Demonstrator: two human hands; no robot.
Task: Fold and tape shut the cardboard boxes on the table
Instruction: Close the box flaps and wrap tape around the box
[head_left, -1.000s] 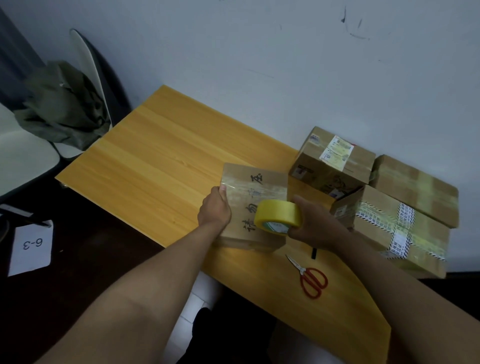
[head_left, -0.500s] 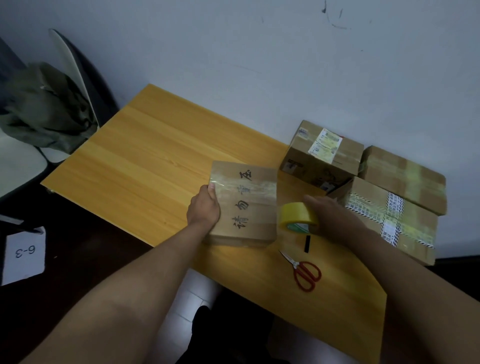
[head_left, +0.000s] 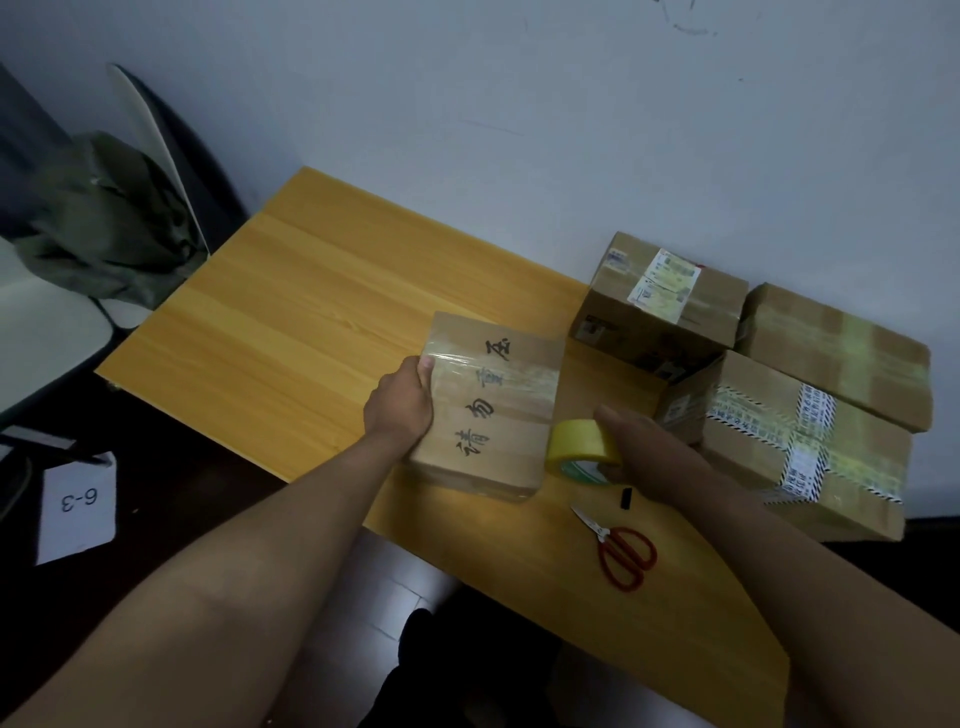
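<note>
- Left hand (head_left: 399, 409) gripping left edge of flat brown box (head_left: 491, 408), thumb on top.
- Box mid-table (head_left: 291, 312), black characters, shiny clear tape across.
- Right hand (head_left: 641, 452) clasping yellow tape roll (head_left: 582, 449) just beside box.
- Right fingers mostly hidden behind roll.

Readable text: two spots
White sheet (head_left: 78, 506) on floor, left: "6-3", upside down. Box (head_left: 488, 410): black handwritten Chinese characters. Labels on other boxes too blurred.
</note>
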